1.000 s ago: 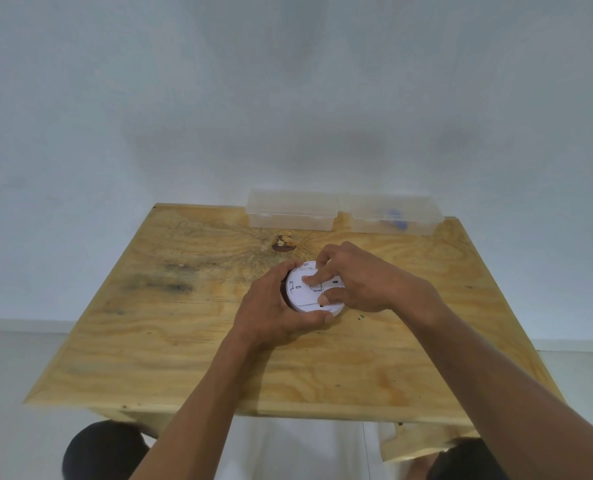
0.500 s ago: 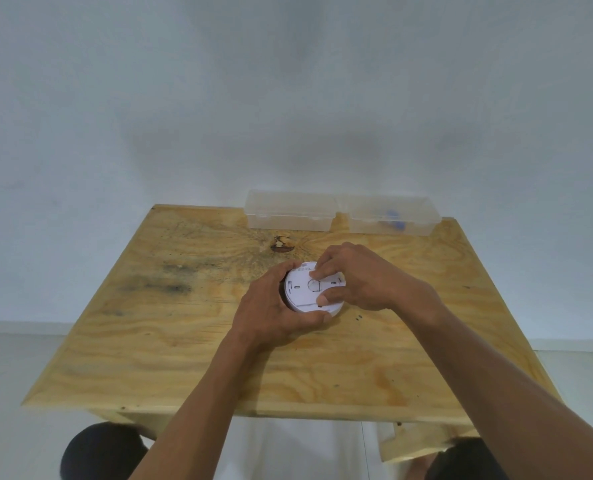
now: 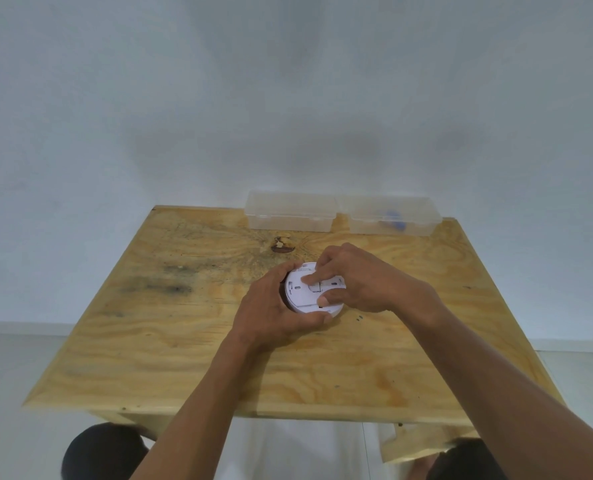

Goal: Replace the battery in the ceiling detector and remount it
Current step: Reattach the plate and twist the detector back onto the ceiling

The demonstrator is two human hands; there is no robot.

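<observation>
Both hands grip detector (image 3: 305, 299) mid-table (image 3: 149, 358), edges distant.

A white detector (image 3: 310, 294) lay on a yellow-tan plywood worktop (image 3: 184, 341) with dark grain stains; two clear boxes (image 3: 290, 216), one showing blue, sat before a pale wall (image 3: 288, 81).

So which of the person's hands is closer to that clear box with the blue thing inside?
The right hand. It is on the white detector, nearer the back right corner, where the clear box sits. The left hand grips the detector's left rim, farther from the box.
</observation>
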